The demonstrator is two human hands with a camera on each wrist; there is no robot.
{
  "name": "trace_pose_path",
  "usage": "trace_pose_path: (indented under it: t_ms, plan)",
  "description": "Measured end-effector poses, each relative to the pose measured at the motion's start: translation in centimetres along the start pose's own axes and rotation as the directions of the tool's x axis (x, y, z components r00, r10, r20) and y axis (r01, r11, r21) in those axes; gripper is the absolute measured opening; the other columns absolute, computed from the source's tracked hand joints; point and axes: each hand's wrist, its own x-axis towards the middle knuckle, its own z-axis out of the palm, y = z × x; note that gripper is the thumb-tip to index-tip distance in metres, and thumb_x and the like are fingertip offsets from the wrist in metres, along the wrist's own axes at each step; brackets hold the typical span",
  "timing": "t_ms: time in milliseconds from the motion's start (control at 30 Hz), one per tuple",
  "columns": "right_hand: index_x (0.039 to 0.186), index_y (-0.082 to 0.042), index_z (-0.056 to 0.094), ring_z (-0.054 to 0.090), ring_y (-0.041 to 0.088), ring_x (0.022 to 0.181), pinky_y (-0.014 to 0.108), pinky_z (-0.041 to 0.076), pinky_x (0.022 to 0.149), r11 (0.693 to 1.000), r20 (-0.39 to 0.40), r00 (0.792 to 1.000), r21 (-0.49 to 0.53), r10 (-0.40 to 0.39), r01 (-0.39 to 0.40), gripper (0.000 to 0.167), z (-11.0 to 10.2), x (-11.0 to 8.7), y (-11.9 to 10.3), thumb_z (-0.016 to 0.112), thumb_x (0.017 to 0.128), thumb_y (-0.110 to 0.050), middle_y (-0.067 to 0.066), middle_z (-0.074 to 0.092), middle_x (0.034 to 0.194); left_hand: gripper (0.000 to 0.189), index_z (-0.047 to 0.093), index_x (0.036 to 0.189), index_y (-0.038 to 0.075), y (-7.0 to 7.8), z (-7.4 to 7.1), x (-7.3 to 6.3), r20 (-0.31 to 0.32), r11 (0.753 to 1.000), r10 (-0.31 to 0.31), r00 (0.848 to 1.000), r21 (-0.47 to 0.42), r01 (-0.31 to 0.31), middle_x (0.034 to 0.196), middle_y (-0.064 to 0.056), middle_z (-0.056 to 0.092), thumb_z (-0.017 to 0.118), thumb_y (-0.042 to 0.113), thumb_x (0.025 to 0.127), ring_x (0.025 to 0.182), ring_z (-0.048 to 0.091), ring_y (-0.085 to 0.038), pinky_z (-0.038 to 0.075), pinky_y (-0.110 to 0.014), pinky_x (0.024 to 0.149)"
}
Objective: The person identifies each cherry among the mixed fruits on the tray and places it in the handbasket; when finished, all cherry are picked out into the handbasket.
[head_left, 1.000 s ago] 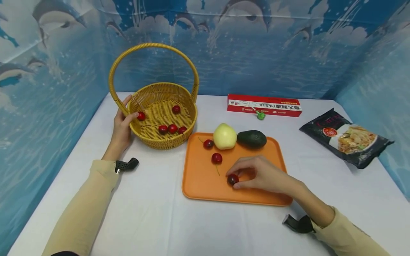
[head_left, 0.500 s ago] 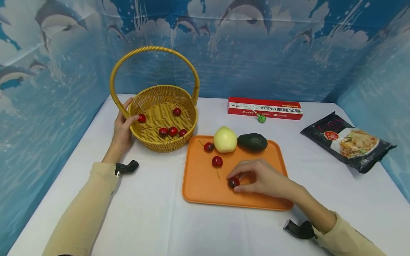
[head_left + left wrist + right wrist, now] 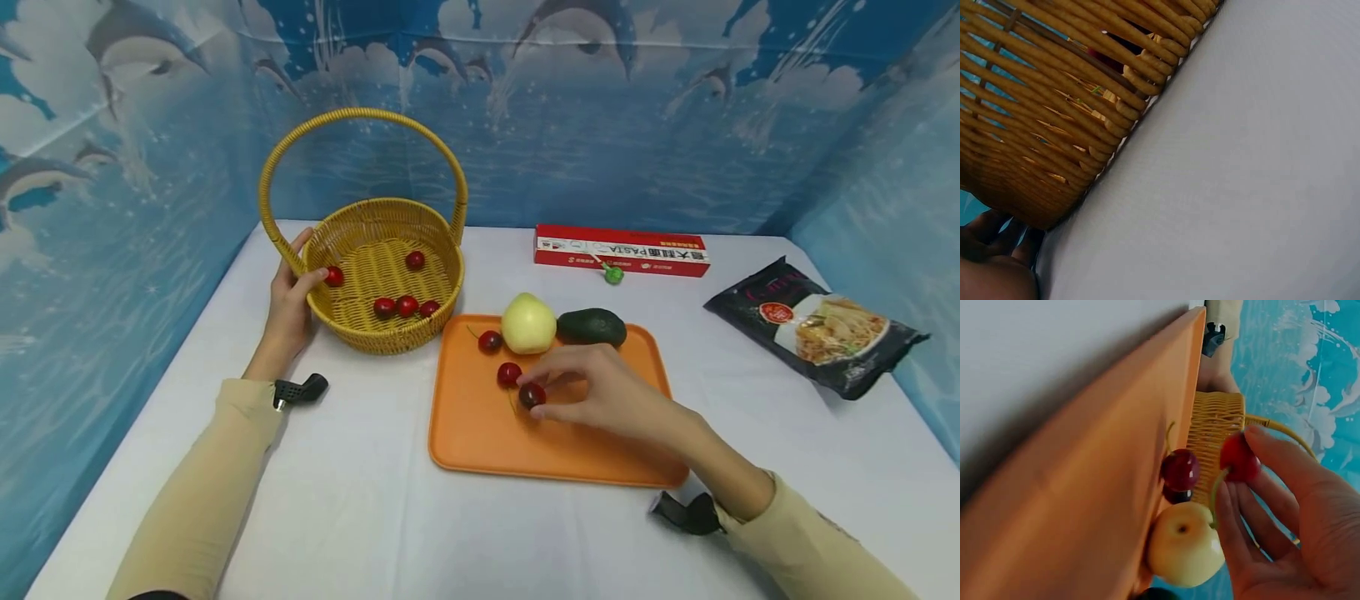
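Note:
My left hand (image 3: 287, 308) grips the side of a yellow wicker basket (image 3: 375, 340), thumb over the rim; its other fingers are partly hidden behind the wall. Inside the basket lie several dark red cherries (image 3: 407, 306). Between the thumb and fingers of my right hand (image 3: 603, 387) is a stemmed cherry (image 3: 1240, 457), held above the orange tray (image 3: 480, 442). Two more cherries rest on the tray, a nearer cherry (image 3: 509, 374) and a farther cherry (image 3: 491, 342). Beside them sit a pale yellow-green, apple-like fruit (image 3: 528, 323) and an avocado (image 3: 591, 327).
At the back of the white table (image 3: 330, 500) lies a red pasta box (image 3: 622, 249), with a small green item (image 3: 613, 274) in front of it. A black noodle packet (image 3: 817, 325) lies on the right. Dolphin-patterned cloth (image 3: 525, 150) hangs around the table.
My right hand has lifted the cherry from the tray and moved it left and farther back, close to the nearer cherry. The left hand stays on the basket.

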Motion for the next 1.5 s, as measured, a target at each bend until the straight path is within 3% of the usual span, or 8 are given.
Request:
trace_pose_path:
  t_ms: [133, 200, 367, 500, 900, 1033, 1200, 1500]
  plan:
    - [0.124, -0.025, 0.077, 0.073, 0.006, 0.102, 0.039, 0.062, 0.090, 0.995, -0.143, 0.985, -0.052, -0.094, 0.087, 0.042, -0.6, 1.6, -1.2, 0.090, 0.085, -0.024, -0.012, 0.075, 0.121, 0.070, 0.039, 0.164, 0.029, 0.1, 0.1, -0.1, -0.004, 1.000, -0.011, 1.000, -0.006, 0.011, 0.169, -0.005, 0.036, 0.056, 0.007, 0.100, 0.153, 0.037, -0.026, 0.045, -0.014, 0.106]
    - [0.124, -0.023, 0.077, 0.075, 0.007, 0.099, 0.041, 0.063, 0.089, 0.994, -0.181, 0.977, -0.021, -0.109, 0.107, 0.040, -1.0, 2.7, -1.7, 0.089, 0.086, -0.022, -0.009, 0.076, 0.120, 0.070, 0.039, 0.164, 0.029, 0.1, 0.1, -0.2, -0.006, 1.000, -0.016, 1.000, -0.010, 0.016, 0.169, -0.005, 0.036, 0.056, 0.007, 0.099, 0.153, 0.037, -0.026, 0.045, -0.014, 0.107]
    - [0.123, -0.019, 0.078, 0.072, 0.010, 0.105, 0.042, 0.063, 0.091, 0.992, -0.221, 0.972, 0.083, -0.075, 0.096, 0.036, -1.5, 6.0, -2.3, 0.087, 0.088, -0.021, -0.006, 0.076, 0.115, 0.070, 0.040, 0.163, 0.029, 0.2, 0.0, -0.1, -0.008, 1.000, -0.005, 1.000, 0.001, 0.005, 0.168, -0.006, 0.037, 0.057, 0.008, 0.099, 0.153, 0.038, -0.026, 0.044, -0.013, 0.108]
    - [0.121, -0.015, 0.078, 0.070, 0.012, 0.104, 0.043, 0.063, 0.092, 0.995, -0.263, 0.963, 0.069, -0.051, 0.071, 0.035, -1.3, 8.6, -2.2, 0.087, 0.088, -0.020, -0.004, 0.077, 0.112, 0.070, 0.040, 0.164, 0.028, 0.1, 0.0, 0.0, -0.005, 1.000, 0.003, 1.000, 0.009, -0.003, 0.168, -0.006, 0.038, 0.058, 0.009, 0.099, 0.153, 0.038, -0.026, 0.043, -0.014, 0.110]
    - [0.124, -0.009, 0.077, 0.070, 0.016, 0.107, 0.033, 0.061, 0.094, 0.997, -0.254, 0.964, 0.014, -0.072, 0.078, 0.034, 0.1, 14.4, -2.2, 0.083, 0.091, -0.016, 0.002, 0.077, 0.115, 0.069, 0.039, 0.164, 0.028, 0.2, 0.1, -0.1, 0.007, 1.000, -0.003, 1.000, -0.020, 0.004, 0.169, -0.005, 0.038, 0.059, 0.007, 0.101, 0.153, 0.039, -0.028, 0.048, -0.015, 0.105]
    - [0.127, -0.007, 0.075, 0.070, 0.020, 0.109, 0.036, 0.060, 0.097, 0.998, -0.248, 0.967, 0.002, -0.058, 0.060, 0.036, 0.7, 15.8, -2.3, 0.082, 0.093, -0.016, 0.006, 0.076, 0.118, 0.069, 0.040, 0.164, 0.028, 0.3, 0.1, -0.1, 0.005, 0.999, -0.005, 1.000, -0.034, 0.005, 0.169, -0.005, 0.038, 0.058, 0.006, 0.101, 0.152, 0.039, -0.028, 0.049, -0.016, 0.106]
    - [0.133, -0.006, 0.071, 0.069, 0.028, 0.116, 0.040, 0.057, 0.103, 0.999, -0.275, 0.961, -0.021, -0.035, 0.031, 0.039, 0.6, 16.4, -2.1, 0.079, 0.096, -0.017, 0.010, 0.073, 0.130, 0.069, 0.040, 0.164, 0.027, 0.1, 0.3, -0.1, 0.003, 0.999, -0.005, 1.000, -0.052, 0.006, 0.169, -0.005, 0.038, 0.058, 0.005, 0.100, 0.153, 0.037, -0.028, 0.047, -0.016, 0.107]
    - [0.133, -0.006, 0.072, 0.069, 0.026, 0.119, 0.041, 0.057, 0.104, 0.999, -0.282, 0.959, -0.036, -0.006, -0.004, 0.038, -0.5, 13.9, -2.1, 0.076, 0.097, -0.018, 0.010, 0.073, 0.129, 0.069, 0.041, 0.163, 0.029, 0.4, 0.1, -0.1, -0.006, 1.000, -0.008, 1.000, -0.012, 0.008, 0.168, -0.004, 0.039, 0.058, 0.006, 0.100, 0.153, 0.038, -0.028, 0.048, -0.014, 0.105]
